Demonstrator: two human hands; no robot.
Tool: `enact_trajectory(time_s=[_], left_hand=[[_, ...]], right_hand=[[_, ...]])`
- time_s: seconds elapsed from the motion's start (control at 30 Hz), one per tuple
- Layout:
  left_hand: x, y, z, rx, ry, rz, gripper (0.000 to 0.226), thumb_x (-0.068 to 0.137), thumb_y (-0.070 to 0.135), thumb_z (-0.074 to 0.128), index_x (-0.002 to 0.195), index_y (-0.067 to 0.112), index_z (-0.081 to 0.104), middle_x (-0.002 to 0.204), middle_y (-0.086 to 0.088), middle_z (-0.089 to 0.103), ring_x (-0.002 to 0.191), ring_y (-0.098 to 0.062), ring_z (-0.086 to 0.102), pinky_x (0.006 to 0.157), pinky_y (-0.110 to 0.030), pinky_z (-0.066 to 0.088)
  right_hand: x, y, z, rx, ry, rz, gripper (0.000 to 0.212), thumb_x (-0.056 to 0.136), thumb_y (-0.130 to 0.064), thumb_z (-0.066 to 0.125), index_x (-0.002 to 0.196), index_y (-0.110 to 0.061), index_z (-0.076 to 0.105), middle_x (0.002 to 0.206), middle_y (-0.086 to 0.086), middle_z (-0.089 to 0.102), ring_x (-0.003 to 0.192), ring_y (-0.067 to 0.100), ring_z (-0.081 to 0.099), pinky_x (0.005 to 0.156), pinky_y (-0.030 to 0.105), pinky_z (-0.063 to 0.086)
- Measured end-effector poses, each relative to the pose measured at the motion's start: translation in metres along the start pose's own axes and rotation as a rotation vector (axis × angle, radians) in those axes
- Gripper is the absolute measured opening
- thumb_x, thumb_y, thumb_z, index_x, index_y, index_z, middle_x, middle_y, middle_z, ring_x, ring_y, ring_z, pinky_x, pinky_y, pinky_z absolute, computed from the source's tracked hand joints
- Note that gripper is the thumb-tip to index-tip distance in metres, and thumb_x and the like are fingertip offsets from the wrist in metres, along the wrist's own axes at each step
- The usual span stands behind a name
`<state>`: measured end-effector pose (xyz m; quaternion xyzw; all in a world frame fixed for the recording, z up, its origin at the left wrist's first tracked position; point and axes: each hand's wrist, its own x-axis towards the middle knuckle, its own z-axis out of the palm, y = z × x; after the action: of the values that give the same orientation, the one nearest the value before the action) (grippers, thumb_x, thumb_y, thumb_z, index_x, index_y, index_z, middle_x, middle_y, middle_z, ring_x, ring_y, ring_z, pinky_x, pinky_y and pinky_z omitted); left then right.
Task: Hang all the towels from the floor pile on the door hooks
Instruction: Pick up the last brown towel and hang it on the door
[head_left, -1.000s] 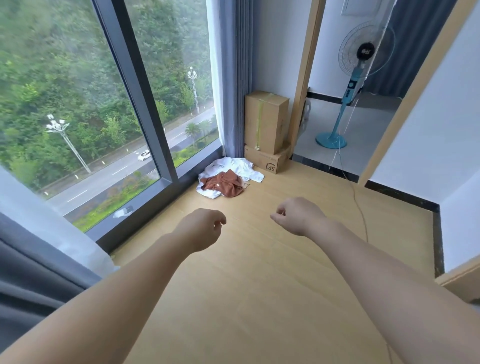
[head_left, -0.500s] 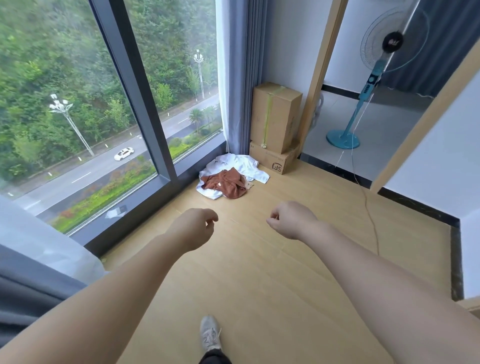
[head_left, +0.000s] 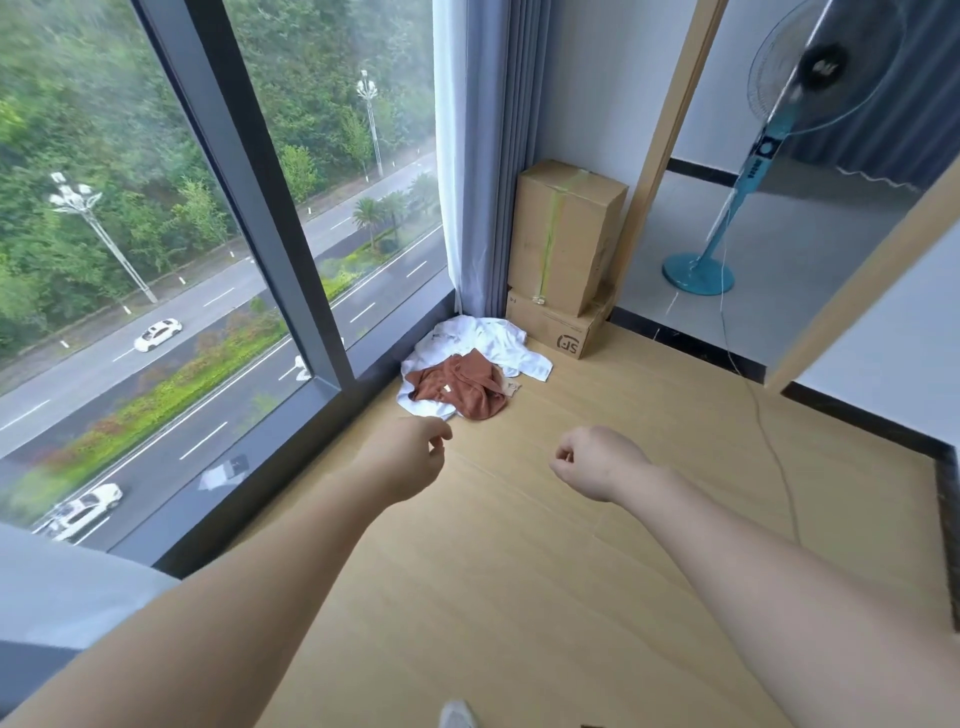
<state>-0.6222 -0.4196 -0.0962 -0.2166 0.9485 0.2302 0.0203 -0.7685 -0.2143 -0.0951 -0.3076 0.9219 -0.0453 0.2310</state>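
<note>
— How are the arms held?

— Both are bare and stretched forward over the wooden floor (head_left: 519, 571), about level with each other and apart. The left hand (head_left: 410, 460) is knuckles up, its fingers loosely curled, thumb and forefinger nearly meeting, with nothing in them. The right hand (head_left: 597, 462) is also loosely curled, its thumb side turned toward the left hand, and it holds nothing. Neither touches any cloth.

— And the towels?

— They lie in a heap on the floor in the corner, against the base of the window (head_left: 291, 218) and just in front of the lower of two stacked cardboard boxes (head_left: 566, 234). The white towel (head_left: 493, 338) lies underneath, crumpled. Its long axis runs slantwise from the window side toward the boxes, with one corner pointing right. The brown towel (head_left: 457, 387) is bunched on the near part of it and lies roughly crosswise, with a small white tag facing up.

— How near is the heap?

— It is just beyond the left hand and farther from the right.

— Anything else?

— A grey curtain (head_left: 488, 156) hangs in the corner, and the toe of a shoe (head_left: 457, 714) shows at the bottom edge.
</note>
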Motion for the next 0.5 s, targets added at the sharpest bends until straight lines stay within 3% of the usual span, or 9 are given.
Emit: enact_trajectory(time_s=[0.37,0.5], left_hand=[[0.095,-0.021,-0.003,0.007,-0.041,-0.023,0.028,0.095,0.023,0.047,0.118,0.026,0.062,0.108,0.002,0.065,0.092,-0.016,0.061,0.074,-0.027,0.051],[0.143,-0.014,-0.004,-0.003,-0.013,-0.028,0.029,0.095,0.021,0.047,0.120,0.025,0.062,0.117,0.002,0.062,0.098,-0.016,0.060,0.083,-0.025,0.048]], right_hand=[[0.105,0.000,-0.027,-0.017,-0.017,-0.016,0.028,0.091,-0.034,0.052,0.094,-0.014,0.070,0.098,0.005,0.070,0.091,0.026,0.064,0.078,0.036,0.055],[0.157,0.013,-0.041,-0.025,-0.020,-0.057,0.028,0.091,-0.034,0.052,0.096,-0.013,0.070,0.098,0.005,0.070,0.091,0.026,0.064,0.077,0.035,0.055]])
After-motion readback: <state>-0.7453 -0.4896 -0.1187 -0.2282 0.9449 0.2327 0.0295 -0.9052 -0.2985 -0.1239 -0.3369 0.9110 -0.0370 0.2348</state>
